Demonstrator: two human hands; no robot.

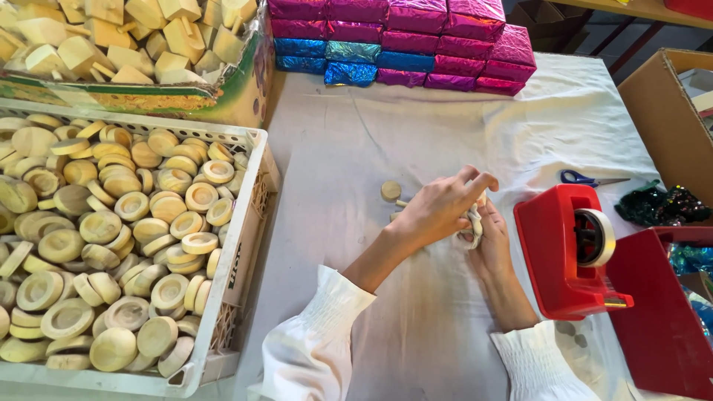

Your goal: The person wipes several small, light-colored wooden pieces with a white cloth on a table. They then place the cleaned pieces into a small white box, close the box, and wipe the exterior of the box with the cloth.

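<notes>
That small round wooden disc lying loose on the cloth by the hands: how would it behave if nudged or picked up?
The wooden disc looks rigid and probably light, like the turned pieces in the white crate. Lying flat on the white cloth, it would likely slide little. Set on edge, its round rim could let it roll.

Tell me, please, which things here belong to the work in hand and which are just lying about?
In use:
left hand and right hand, together on a pale wooden piece
small wooden disc just beside them

Lying about:
crate of wooden discs
red tape dispenser
blue scissors
foil-wrapped parcels
</notes>
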